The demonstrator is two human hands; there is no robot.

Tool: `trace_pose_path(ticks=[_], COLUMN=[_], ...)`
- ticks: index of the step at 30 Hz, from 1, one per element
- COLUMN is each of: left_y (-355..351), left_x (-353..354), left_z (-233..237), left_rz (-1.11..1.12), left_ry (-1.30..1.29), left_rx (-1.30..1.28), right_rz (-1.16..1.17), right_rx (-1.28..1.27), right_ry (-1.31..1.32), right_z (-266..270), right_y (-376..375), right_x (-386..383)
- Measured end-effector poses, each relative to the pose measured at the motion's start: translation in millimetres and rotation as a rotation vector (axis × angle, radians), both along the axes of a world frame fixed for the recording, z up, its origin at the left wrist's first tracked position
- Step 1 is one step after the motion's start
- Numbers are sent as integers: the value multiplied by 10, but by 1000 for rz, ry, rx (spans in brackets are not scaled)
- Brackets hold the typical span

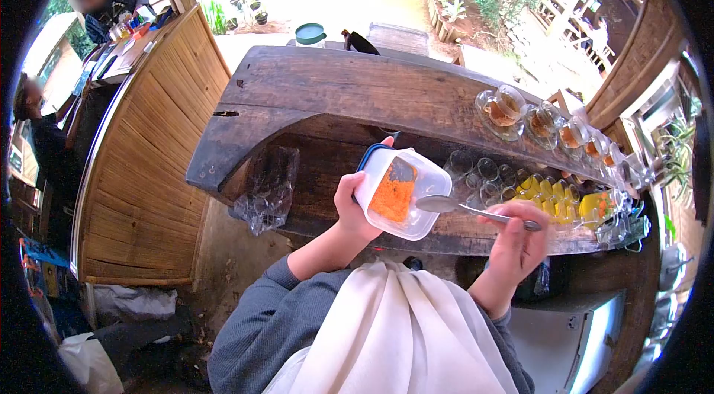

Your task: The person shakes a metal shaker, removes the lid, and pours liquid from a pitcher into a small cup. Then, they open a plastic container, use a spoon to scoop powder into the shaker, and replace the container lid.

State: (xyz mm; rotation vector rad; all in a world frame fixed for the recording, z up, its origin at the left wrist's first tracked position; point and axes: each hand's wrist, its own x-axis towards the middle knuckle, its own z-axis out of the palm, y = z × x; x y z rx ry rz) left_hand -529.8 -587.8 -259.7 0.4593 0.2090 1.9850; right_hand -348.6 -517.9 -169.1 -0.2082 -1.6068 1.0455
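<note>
My left hand [351,208] grips a clear plastic container [428,224], tilted so its open mouth faces me, with a dark blue lid or rim at its far side. Orange powder [392,197] lies inside it against one wall. In my right hand [518,238] is a metal spoon [476,210], held by the handle between thumb and fingers. The spoon's bowl is right at the container's rim. Both hands are above the near side of a dark wooden counter [327,81].
Glass cups with brown contents [502,110] line the counter's upper right. On the lower shelf stand several glasses with yellow contents [547,193]. A plastic bag [268,189] hangs at the left. A green-lidded jar [310,34] stands at the back. Two people are behind a bamboo partition [149,163].
</note>
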Motion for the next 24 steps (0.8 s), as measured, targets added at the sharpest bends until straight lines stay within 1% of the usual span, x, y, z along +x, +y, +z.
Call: trace_pose_path(ticks=[2, 4, 6, 9, 11, 21, 24], left_y=[-1, -6, -15, -17, -18, -27, -24], left_x=[17, 26, 30, 23, 21, 26, 36], left_z=[41, 73, 94, 98, 94, 71, 51], left_rz=[10, 22, 42, 42, 46, 84, 84], left_ry=[11, 21, 41, 50, 48, 84, 85], left_rx=[-5, -11, -43, -47, -51, -101, -107], right_rz=[29, 41, 48, -4, -43, -45, -41], right_rx=[-31, 24, 69, 45, 97, 64, -7], right_ry=[-25, -159, -178, -243, -294, -313, -336], right_z=[-56, -76, -148, -176, -170, -222, -229], right_y=[-12, -4, 42, 41, 51, 39, 27], right_x=[-36, -73, -88, -119, -149, -231, -235])
